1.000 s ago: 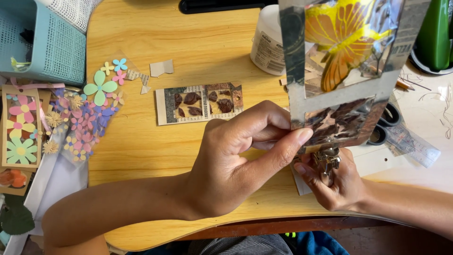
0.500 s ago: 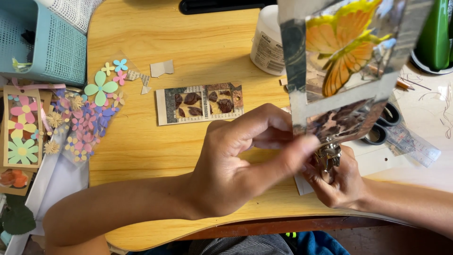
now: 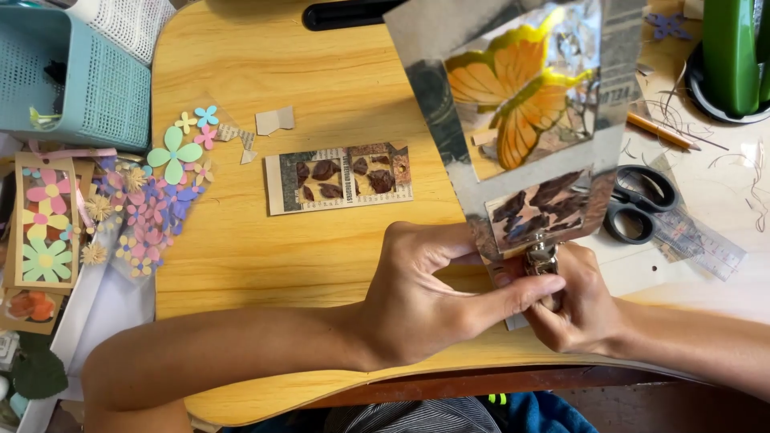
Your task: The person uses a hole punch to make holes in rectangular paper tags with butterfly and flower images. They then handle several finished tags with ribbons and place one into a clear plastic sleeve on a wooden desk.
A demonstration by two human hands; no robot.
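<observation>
— What are the hands doing?

— The left hand (image 3: 417, 297) reaches across from the left, forearm low over the wooden counter (image 3: 241, 265), thumb and forefinger stretched toward a small metal clip (image 3: 542, 258). The right hand (image 3: 581, 301) comes in from the right, fingers curled, pinching the same clip from below. Both are pressed close together there.

— And the clip holds what?

— The bottom edge of a grey collage card with an orange butterfly and brown leaf scraps (image 3: 521, 128). It stands tilted up toward the camera, long axis running from the hands away and slightly right.

— Anything hard to see?

— The clip is mostly covered by fingers, and the card hides the counter behind it and part of the black scissors (image 3: 642, 210). Further left lie a smaller leaf-patterned strip (image 3: 341, 178), pastel paper flowers (image 3: 172, 156) and a teal mesh basket (image 3: 68, 80), cut off at the edge.
</observation>
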